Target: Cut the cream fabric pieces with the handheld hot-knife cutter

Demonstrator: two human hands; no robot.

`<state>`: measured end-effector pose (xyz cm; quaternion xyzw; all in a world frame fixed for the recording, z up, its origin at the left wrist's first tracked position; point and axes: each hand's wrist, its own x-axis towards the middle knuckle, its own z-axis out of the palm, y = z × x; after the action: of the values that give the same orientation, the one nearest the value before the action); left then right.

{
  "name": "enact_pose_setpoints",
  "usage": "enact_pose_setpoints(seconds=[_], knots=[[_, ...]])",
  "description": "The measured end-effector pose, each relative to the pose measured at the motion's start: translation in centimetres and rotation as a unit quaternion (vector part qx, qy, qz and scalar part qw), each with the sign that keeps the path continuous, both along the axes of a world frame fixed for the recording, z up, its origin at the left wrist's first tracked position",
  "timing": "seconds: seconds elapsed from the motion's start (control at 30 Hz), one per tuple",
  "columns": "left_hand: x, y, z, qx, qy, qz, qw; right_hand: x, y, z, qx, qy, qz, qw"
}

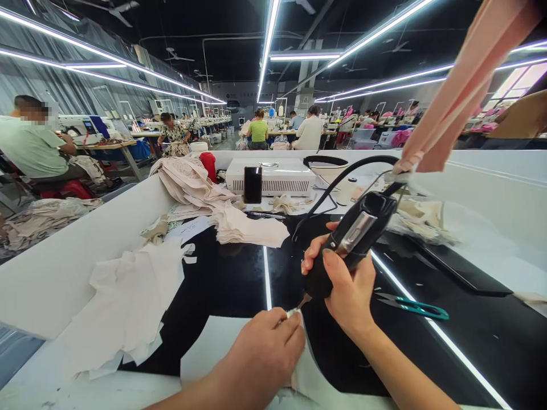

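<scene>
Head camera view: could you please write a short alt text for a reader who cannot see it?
A person's right hand grips a black corded hand tool, its metal tip touching a pale fabric piece that the left hand pinches on a glossy black table. Teal snips lie to the right and pale fabric stacks to the left.

i see a glossy black worktop (pixel 231 279) mirroring the ceiling lights. my right hand (pixel 342 279) grips a matt black plastic hot-tip tool (pixel 354 233) with a shiny metal band. pale matt cloth pieces (pixel 128 302) lie soft, and the thread snips (pixel 412 306) have smooth teal plastic handles.
</scene>
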<state>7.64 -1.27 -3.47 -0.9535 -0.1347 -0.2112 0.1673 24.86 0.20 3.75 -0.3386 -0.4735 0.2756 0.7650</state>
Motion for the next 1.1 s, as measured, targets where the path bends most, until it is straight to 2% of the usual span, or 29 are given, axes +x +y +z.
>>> enact_pose_setpoints(seconds=[0.3,0.77,1.0,1.1], knots=[[0.02,-0.13,0.31,0.002,-0.002,0.008,1.0,-0.44,-0.07,0.79,0.008,0.031,0.004,0.999],[0.13,-0.04,0.72,0.021,-0.027,-0.003,0.999,-0.62,-0.05,-0.05,0.001,0.028,0.021,0.999],[0.2,-0.03,0.27,0.028,-0.016,-0.001,0.999,-0.65,0.11,0.06,0.0,0.022,0.023,0.999],[0.26,0.08,0.17,0.01,-0.001,0.0,1.0,-0.41,-0.02,0.39,0.01,0.03,0.022,0.999]])
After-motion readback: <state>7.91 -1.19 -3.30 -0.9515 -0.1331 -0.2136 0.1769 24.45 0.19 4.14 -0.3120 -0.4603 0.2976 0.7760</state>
